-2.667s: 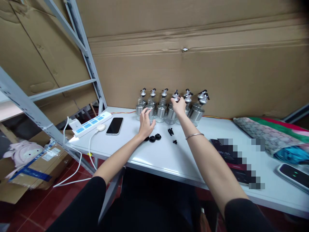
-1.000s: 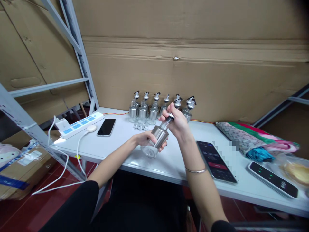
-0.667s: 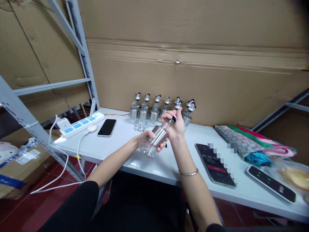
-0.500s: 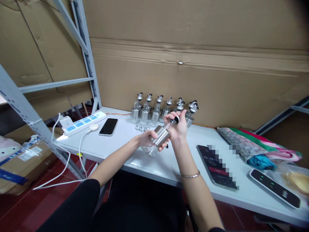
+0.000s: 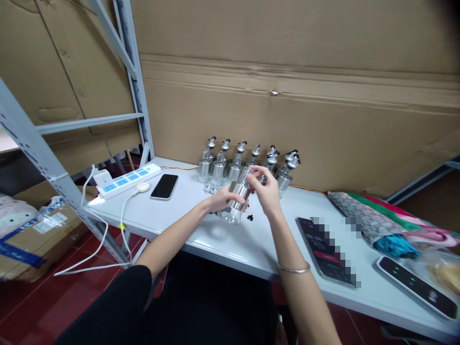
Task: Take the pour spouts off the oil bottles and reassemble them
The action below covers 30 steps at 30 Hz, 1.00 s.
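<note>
A clear glass bottle with a steel sleeve [image 5: 240, 194] leans over the table, its neck tilted up and to the right. My left hand [image 5: 223, 197] is wrapped round its sleeve and lower body. At the neck, my right hand [image 5: 266, 184] has its fingers bent and pinched. A small black part [image 5: 264, 180] shows under those fingers, though most of it is hidden. Small black pieces [image 5: 250, 217] lie on the table just right of the bottle's base. Behind it stand similar bottles [image 5: 218, 171], and several pourer spouts [image 5: 241, 146] show among them.
On the white table [image 5: 201, 230], a phone [image 5: 164, 186] and a power strip [image 5: 129, 181] lie left. To the right are a larger phone [image 5: 323, 249], a black-and-white device [image 5: 417, 286] and folded cloth [image 5: 373, 215]. Clear rings [image 5: 212, 189] lie before the bottles. Cardboard [image 5: 287, 120] stands behind.
The bottle has come more upright in my left hand. My right hand has turned from palm up to palm down, fingers at the neck. The black cap on the neck is now mostly hidden.
</note>
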{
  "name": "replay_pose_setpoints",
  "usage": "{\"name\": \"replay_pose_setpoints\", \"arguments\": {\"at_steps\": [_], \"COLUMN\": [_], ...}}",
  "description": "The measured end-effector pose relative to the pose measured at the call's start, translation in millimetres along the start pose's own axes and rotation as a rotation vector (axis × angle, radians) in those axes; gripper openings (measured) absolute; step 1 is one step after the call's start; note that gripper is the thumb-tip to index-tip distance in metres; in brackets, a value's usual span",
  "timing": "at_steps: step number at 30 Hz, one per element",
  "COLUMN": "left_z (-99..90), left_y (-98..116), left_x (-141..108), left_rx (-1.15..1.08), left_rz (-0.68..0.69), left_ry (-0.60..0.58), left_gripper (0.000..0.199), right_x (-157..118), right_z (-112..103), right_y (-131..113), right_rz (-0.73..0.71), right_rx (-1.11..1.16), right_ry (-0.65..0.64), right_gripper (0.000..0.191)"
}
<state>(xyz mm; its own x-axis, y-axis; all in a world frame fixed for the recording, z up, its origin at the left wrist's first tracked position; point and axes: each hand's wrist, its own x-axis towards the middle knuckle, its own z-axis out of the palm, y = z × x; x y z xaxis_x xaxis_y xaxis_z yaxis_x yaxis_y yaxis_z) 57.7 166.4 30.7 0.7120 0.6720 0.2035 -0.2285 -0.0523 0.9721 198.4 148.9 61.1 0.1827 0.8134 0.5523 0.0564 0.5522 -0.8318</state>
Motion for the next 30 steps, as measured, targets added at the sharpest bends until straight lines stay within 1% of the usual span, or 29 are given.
{"name": "replay_pose_setpoints", "arguments": {"at_steps": [2, 4, 6, 8, 10, 12, 14, 16, 18, 19, 21, 25, 30], "left_z": [3.6, 8.6, 11.4, 7.6, -6.0, -29.1, -57.2, -84.0, -103.9, -110.6, -117.7, -119.0, -120.1], "left_y": [-5, -9, -11, -10, -8, -10, -17, -29, -43, -48, -57, -64, -67], "left_x": [2, 4, 6, 10, 14, 18, 19, 17, 14, 12, 11, 12, 14], "left_rx": [0.115, 0.244, 0.379, 0.505, 0.607, 0.675, 0.708, 0.721, 0.726, 0.727, 0.739, 0.785, 0.825], "left_rz": [0.046, 0.107, 0.178, 0.245, 0.286, 0.273, 0.21, 0.117, 0.033, 0.001, -0.038, -0.068, -0.088], "left_ry": [0.12, 0.257, 0.378, 0.488, 0.614, 0.749, 0.881, 0.959, 0.977, 0.976, 0.954, 0.902, 0.884], "left_gripper": [0.045, 0.058, 0.069, 0.067, 0.062, 0.06, 0.062, 0.069, 0.072, 0.07, 0.068, 0.071, 0.074], "right_x": [1, 3, 6, 8, 13, 22, 34, 46, 56, 60, 68, 80, 85], "right_z": [-1, -1, -2, -3, -4, -7, -11, -15, -17, -17, -17, -17, -20], "right_y": [-2, -2, 0, 4, 12, 20, 30, 40, 52, 57, 68, 85, 96], "right_rz": [-0.034, -0.079, -0.135, -0.195, -0.24, -0.263, -0.265, -0.252, -0.23, -0.216, -0.186, -0.139, -0.133], "right_rx": [-0.149, -0.256, -0.33, -0.391, -0.455, -0.525, -0.597, -0.663, -0.719, -0.741, -0.776, -0.816, -0.822], "right_ry": [-0.027, -0.015, 0.057, 0.173, 0.271, 0.312, 0.298, 0.257, 0.222, 0.208, 0.184, 0.148, 0.139], "right_gripper": [0.034, 0.027, 0.024, 0.029, 0.035, 0.036, 0.035, 0.034, 0.034, 0.034, 0.034, 0.033, 0.035]}}
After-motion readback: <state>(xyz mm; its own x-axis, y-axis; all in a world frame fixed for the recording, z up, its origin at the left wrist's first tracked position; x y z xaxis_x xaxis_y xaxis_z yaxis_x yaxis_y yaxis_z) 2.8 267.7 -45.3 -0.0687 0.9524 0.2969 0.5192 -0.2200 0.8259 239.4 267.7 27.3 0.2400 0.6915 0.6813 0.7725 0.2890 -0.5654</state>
